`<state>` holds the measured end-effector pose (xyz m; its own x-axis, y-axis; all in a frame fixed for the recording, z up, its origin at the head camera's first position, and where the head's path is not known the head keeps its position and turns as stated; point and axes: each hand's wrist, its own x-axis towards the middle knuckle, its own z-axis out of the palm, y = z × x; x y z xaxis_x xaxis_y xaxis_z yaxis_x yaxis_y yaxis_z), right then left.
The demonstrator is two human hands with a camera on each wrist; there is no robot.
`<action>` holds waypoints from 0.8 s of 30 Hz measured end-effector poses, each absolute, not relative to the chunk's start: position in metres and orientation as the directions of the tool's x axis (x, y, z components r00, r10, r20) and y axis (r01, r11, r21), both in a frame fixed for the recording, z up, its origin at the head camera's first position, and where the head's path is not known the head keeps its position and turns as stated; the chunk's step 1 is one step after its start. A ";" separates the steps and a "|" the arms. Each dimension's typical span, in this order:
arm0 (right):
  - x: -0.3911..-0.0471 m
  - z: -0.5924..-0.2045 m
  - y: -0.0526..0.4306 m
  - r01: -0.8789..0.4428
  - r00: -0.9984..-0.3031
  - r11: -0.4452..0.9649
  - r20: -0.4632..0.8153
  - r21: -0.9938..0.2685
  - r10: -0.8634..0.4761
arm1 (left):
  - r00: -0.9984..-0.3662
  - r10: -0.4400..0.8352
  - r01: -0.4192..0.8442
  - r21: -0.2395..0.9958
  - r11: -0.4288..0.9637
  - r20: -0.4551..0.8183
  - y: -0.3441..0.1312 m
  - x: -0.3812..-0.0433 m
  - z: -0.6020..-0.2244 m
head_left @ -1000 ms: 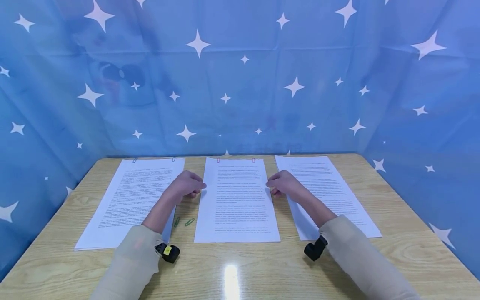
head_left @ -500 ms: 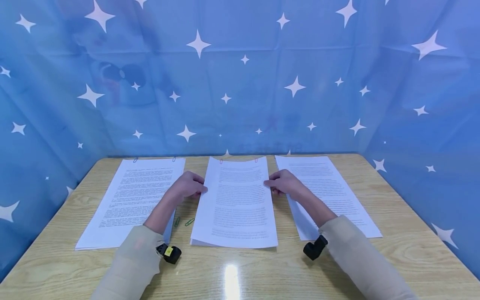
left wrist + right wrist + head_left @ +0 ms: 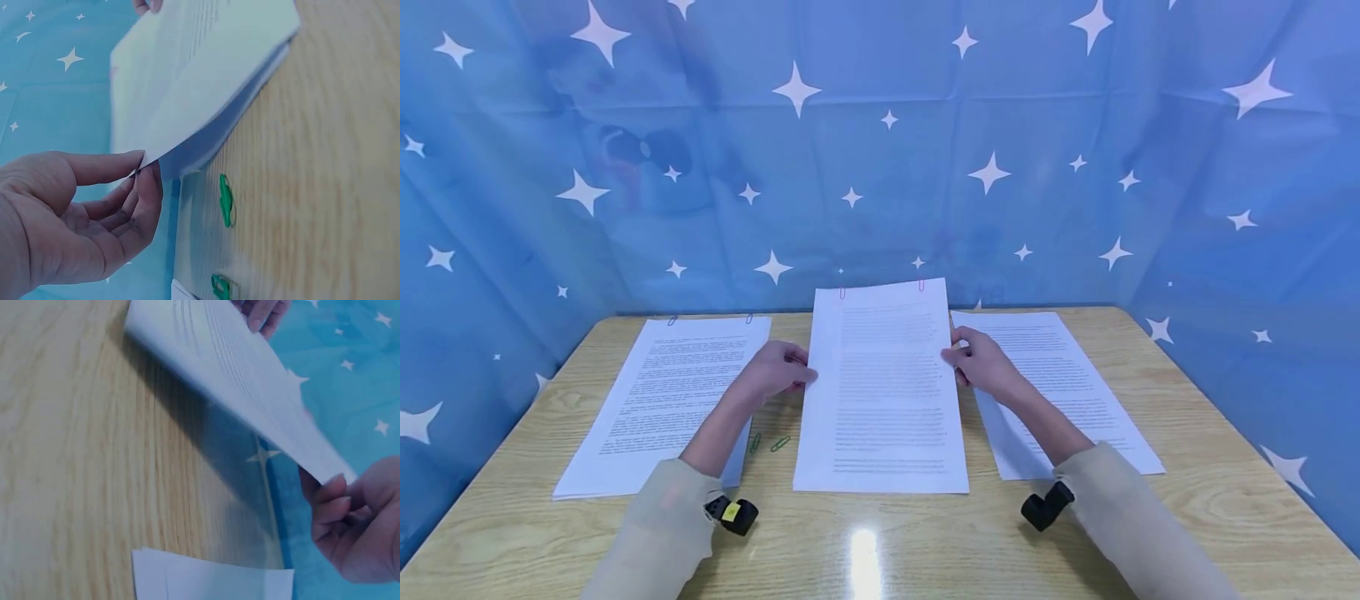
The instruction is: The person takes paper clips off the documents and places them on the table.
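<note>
A sheaf of printed paper [image 3: 880,392] is raised and tilted in the middle, with two pink paper clips [image 3: 921,286] on its top edge. My left hand [image 3: 778,371] pinches its left edge between thumb and fingers, plain in the left wrist view. On the opposite edge, my right hand [image 3: 985,360] grips the sheaf with thumb and curled fingers [image 3: 334,503]. Seen from the left wrist, the sheets [image 3: 206,87] part slightly along the lower edge, above the wooden table [image 3: 331,187]. Two green paper clips [image 3: 780,444] lie on the wood left of the sheaf.
At the left lies another printed stack [image 3: 662,400] with blue paper clips [image 3: 672,320] on its top edge. A third printed stack [image 3: 1060,392] lies at the right, partly under my right forearm. A blue starred curtain [image 3: 880,183] hangs behind the table's far edge.
The middle sheaf has come up off the table between both hands; its top edge now stands higher against the curtain. My right hand has shifted slightly right and up.
</note>
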<state>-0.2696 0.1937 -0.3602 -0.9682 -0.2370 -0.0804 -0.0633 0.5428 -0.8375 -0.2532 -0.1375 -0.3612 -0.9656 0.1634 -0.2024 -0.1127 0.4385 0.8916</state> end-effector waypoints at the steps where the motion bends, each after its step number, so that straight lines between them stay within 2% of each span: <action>1: -0.269 -0.359 0.195 -0.069 -0.970 0.539 -0.071 -0.840 -0.235 | -0.968 0.162 -0.107 0.896 0.430 -0.193 -0.138 -0.252 -0.361; 8: -0.261 -0.349 0.203 -0.114 -0.973 0.510 -0.008 -0.853 -0.232 | -0.985 0.123 -0.056 0.894 0.445 -0.124 -0.138 -0.242 -0.354; 18: -0.253 -0.341 0.210 -0.169 -0.964 0.465 0.048 -0.869 -0.261 | -0.965 0.261 0.058 0.936 0.346 -0.037 -0.136 -0.231 -0.345; 24: -0.248 -0.336 0.219 -0.230 -0.942 0.408 0.096 -0.884 -0.323 | -0.974 0.228 0.093 0.923 0.373 0.006 -0.134 -0.226 -0.342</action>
